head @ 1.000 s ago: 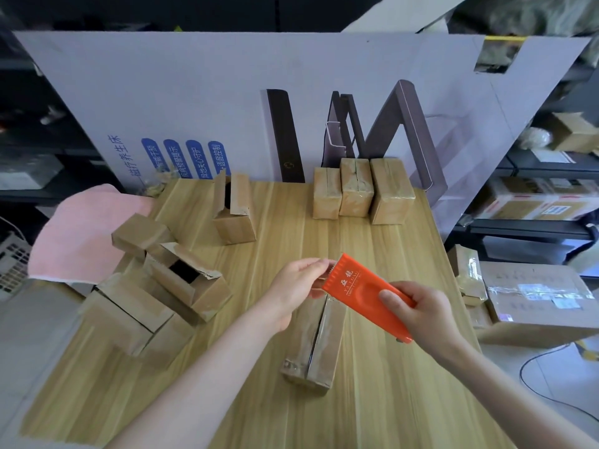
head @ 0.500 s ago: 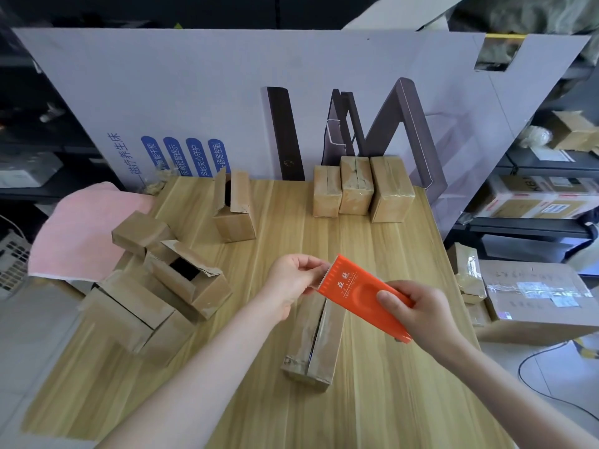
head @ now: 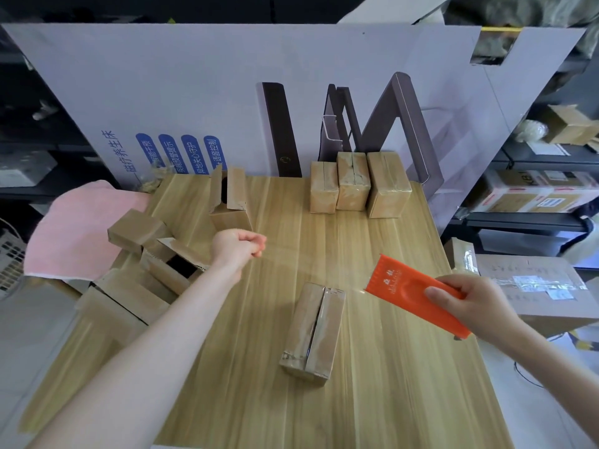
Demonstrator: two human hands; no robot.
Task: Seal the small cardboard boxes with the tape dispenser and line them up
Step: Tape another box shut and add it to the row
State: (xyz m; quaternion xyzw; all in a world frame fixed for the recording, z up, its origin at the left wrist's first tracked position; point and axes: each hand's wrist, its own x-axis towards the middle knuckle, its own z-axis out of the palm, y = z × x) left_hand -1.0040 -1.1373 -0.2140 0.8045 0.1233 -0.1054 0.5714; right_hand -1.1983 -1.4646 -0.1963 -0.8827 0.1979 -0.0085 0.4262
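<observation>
Where the tabletop [head: 405,384] meets a printed board [head: 227,92] flanked by shelves [head: 534,222], three sealed boxes [head: 353,186] line its far edge and open boxes [head: 168,264] crowd its left, leaving the middle free. One small cardboard box [head: 312,332] lies there between the hands: the left hand [head: 238,246] pinches a clear tape strip [head: 308,273] drawn from the orange tape dispenser [head: 411,293] gripped in the right hand [head: 470,303].

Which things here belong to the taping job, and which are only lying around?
Job: dispenser in right hand; tape pinched by left hand; box in front; three sealed boxes at back; open boxes at left.
Lying about: pink cloth; printed board; large carton at right.
</observation>
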